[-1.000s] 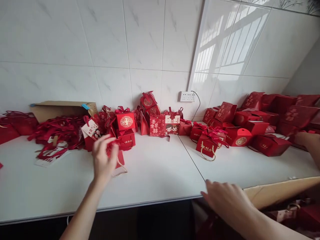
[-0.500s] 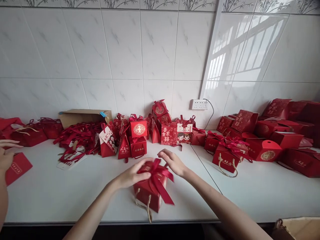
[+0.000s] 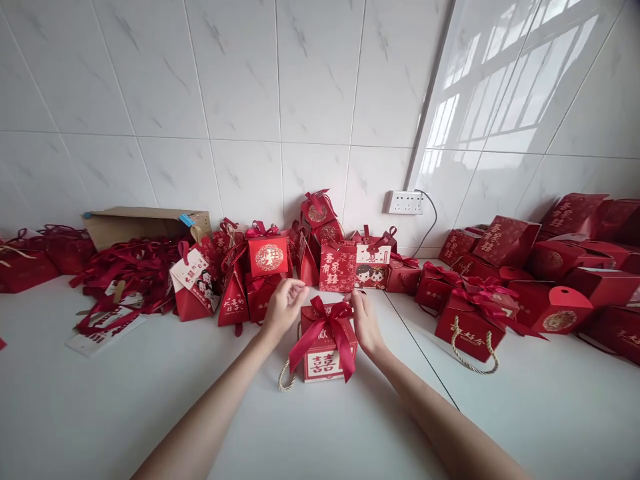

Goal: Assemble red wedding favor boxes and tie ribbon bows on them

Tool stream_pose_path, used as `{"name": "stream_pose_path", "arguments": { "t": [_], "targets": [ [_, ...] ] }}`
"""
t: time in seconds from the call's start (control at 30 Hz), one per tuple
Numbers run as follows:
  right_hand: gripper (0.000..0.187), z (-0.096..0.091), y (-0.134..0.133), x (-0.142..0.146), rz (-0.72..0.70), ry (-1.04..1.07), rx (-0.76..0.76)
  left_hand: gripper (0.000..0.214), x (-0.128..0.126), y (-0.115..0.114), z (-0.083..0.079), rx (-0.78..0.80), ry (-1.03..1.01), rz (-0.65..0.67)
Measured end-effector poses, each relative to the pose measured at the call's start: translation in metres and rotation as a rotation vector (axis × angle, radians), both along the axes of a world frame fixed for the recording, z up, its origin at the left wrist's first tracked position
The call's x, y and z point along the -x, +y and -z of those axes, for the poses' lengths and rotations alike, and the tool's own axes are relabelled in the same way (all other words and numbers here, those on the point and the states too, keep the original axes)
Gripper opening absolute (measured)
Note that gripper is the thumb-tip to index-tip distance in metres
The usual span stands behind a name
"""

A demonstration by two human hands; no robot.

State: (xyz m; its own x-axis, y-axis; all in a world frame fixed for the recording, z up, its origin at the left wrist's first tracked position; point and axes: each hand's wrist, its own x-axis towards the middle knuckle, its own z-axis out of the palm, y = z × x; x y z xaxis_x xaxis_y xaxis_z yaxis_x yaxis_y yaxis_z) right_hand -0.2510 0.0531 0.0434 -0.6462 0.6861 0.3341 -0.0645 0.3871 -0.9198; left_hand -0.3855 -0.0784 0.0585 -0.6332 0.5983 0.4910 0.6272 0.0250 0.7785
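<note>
A red gift box (image 3: 321,383) stands upright on the table in front of me, its double-happiness label facing me. On its top sits a dark red ribbon bow (image 3: 327,320), with two tails hanging down the front. A twisted gold cord handle (image 3: 286,379) loops out at the box's left side. Just above the box's left rear corner, my left hand (image 3: 286,308) is closed in a pinch; anything between its fingertips is too small to tell. At the box's upper right, my right hand (image 3: 366,325) pinches at the bow's right loop, its fingers partly hiding the contact.
Behind stand several finished red boxes (image 3: 269,257). To the left lie a pile of red ribbons (image 3: 135,273), paper tags (image 3: 103,333) and a cardboard box (image 3: 145,223). More red boxes (image 3: 550,307) are stacked at right. A power strip (image 3: 405,202) is on the wall.
The box has been turned so its labelled side faces me, and it sits farther back. Both hands went from its top to its upper corners, fingers closing. Another person's hand left view at left.
</note>
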Motion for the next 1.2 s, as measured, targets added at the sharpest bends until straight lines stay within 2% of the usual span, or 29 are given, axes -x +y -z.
{"name": "stream_pose_path", "arguments": {
  "t": [0.07,0.23,0.33,0.5,0.67,0.77,0.9,1.07,1.13,1.2],
  "targets": [
    [0.052,-0.003,-0.004,-0.009,0.055,0.005,-0.048,0.037,-0.008,-0.004,0.004,-0.013,-0.024,-0.042],
    [0.053,-0.016,-0.015,-0.022,-0.083,-0.145,-0.151,0.032,-0.029,-0.004,-0.002,0.105,-0.104,0.016],
    [0.046,-0.017,-0.019,-0.023,-0.095,-0.144,-0.125,0.026,-0.036,-0.002,-0.005,0.136,-0.127,-0.022],
    [0.036,-0.012,-0.018,-0.02,-0.135,-0.02,0.091,0.019,-0.035,-0.002,-0.007,0.064,-0.117,-0.092],
    [0.038,-0.007,-0.009,-0.013,-0.227,0.077,0.435,0.019,-0.033,0.001,-0.006,-0.088,-0.329,-0.155],
    [0.039,-0.005,-0.007,-0.01,-0.223,0.117,0.547,0.02,-0.034,0.004,-0.001,-0.111,-0.412,-0.155],
    [0.03,-0.005,-0.008,-0.011,-0.206,0.119,0.558,0.027,-0.032,0.002,0.002,-0.136,-0.545,-0.101],
    [0.029,-0.011,-0.003,-0.016,-0.061,0.156,0.612,0.027,-0.017,-0.002,0.0,-0.173,-0.655,-0.111],
    [0.029,-0.016,0.0,-0.018,-0.055,0.151,0.566,0.029,-0.013,-0.002,-0.001,-0.167,-0.636,-0.124],
    [0.039,-0.021,0.002,-0.021,-0.071,0.063,0.414,0.032,-0.014,-0.003,-0.003,-0.142,-0.599,-0.109]
  ]
}}
